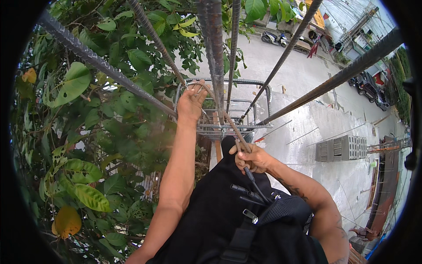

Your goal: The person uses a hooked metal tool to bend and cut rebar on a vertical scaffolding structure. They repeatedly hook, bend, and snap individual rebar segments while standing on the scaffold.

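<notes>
A thin brown bent steel rod (232,123) slants across the rebar cage in front of me. My right hand (252,158) is closed around its near end, close to my body. At the far left corner of the cage, my left hand (191,103) has its fingers curled at the curved far end of the same rod. Thin tie wire (186,85) shows beside those fingers. The cage's square stirrups (237,82) are stacked below my hands, around the upright rebars (214,57). Exactly how the left fingertips grip is partly hidden.
Long rebars (338,79) rise around my arms. Leafy branches (101,127) crowd the left side. Far below on the right are a concrete pavement (303,132), stacked hollow blocks (340,148), a motorcycle (273,38) and a dark vehicle (371,90). A black bag (285,213) hangs at my front.
</notes>
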`<state>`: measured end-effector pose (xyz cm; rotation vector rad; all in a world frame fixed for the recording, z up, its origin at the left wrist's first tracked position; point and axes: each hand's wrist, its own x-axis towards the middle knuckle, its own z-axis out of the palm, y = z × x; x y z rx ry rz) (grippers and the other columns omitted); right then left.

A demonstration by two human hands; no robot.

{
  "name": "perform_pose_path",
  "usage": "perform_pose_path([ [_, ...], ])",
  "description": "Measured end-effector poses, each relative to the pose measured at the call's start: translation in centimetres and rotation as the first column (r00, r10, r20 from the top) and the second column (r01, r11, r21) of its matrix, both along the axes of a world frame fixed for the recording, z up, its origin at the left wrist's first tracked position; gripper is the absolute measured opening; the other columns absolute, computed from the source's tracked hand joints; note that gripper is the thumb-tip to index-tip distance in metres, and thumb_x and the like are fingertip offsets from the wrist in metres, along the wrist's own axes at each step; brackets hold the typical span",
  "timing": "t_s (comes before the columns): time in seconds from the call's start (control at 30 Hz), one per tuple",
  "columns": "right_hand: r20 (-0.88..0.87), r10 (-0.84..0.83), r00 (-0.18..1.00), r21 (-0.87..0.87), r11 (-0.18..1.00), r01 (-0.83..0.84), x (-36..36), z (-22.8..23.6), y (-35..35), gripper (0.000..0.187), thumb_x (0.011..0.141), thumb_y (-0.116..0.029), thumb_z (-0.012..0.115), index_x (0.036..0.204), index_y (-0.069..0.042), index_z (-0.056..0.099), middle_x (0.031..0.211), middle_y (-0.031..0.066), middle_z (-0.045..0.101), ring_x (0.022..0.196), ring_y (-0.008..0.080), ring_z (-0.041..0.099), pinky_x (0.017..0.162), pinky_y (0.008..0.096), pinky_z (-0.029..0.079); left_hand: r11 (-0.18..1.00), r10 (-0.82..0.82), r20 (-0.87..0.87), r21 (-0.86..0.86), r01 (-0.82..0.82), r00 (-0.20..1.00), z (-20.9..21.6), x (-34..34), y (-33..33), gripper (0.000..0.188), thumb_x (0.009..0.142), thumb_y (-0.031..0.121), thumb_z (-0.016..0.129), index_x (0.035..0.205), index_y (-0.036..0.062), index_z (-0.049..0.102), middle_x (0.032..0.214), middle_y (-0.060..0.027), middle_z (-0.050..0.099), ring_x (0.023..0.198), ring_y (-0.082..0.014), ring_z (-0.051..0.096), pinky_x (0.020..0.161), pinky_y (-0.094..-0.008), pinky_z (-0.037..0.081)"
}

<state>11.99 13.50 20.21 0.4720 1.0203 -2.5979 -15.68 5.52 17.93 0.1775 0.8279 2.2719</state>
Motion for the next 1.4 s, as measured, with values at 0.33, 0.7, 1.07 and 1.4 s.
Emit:
perform_pose_path([
  [0.33, 0.177, 0.23, 0.957, 0.905, 0.344, -0.25, -1.4, 9.3, 3.6, 0.011, 0.087, -0.005, 0.053, 0.093, 0.002, 0.045, 0.068, 0.0166, 0.055, 0.056, 0.0293, 0.056, 0.048, 0.0395, 0.045, 0.74, 0.001, -0.334, -0.634, -0.225, 0.943, 2.9, 2.5, -0.9, 0.029, 0.093, 0.008, 0.044, 0.119, 0.0013, 0.055, 0.093, -0.0084, 0.066, 0.071, -0.0141, 0.063, 0.056, -0.0259, 0.047],
  [0.7, 0.51, 0.308, 0.803, 0.762, -0.595, -0.255, -6.0, 21.6, 0.9, 0.022, 0.07, 0.0, 0.051, 0.088, 0.013, 0.05, 0.073, 0.0289, 0.062, 0.072, 0.0422, 0.064, 0.066, 0.0433, 0.053, 0.834, 0.247, -0.167, -0.466, -0.297, 0.955, 1.1, 1.0, -0.5, 0.046, 0.092, 0.038, 0.03, 0.099, 0.0036, 0.059, 0.076, -0.0058, 0.063, 0.058, -0.0139, 0.056, 0.057, -0.0256, 0.039],
  [1.07, 0.501, 0.164, 0.85, 0.864, -0.039, -0.502, -5.0, 18.1, 1.7, 0.022, 0.077, -0.005, 0.047, 0.091, 0.01, 0.054, 0.074, 0.0252, 0.062, 0.065, 0.0349, 0.064, 0.06, 0.0413, 0.052, 0.67, 0.192, -0.267, -0.667, -0.325, 0.944, 4.6, 1.4, 0.3, 0.079, 0.087, 0.066, 0.035, 0.093, -0.0102, 0.056, 0.067, -0.0146, 0.059, 0.05, -0.0211, 0.058, 0.056, -0.0337, 0.046],
  [1.4, 0.507, 0.277, 0.816, 0.555, -0.829, -0.063, -5.8, 20.7, 0.8, 0.027, 0.073, -0.01, 0.058, 0.09, 0.01, 0.053, 0.068, 0.02, 0.063, 0.065, 0.032, 0.067, 0.057, 0.0394, 0.053, 0.922, 0.318, 0.072, -0.255, -0.291, 0.945, 2.0, 1.5, 1.1, 0.056, 0.092, 0.043, 0.024, 0.106, -0.0054, 0.047, 0.088, -0.0214, 0.061, 0.084, -0.0354, 0.063, 0.082, -0.0447, 0.043],
])
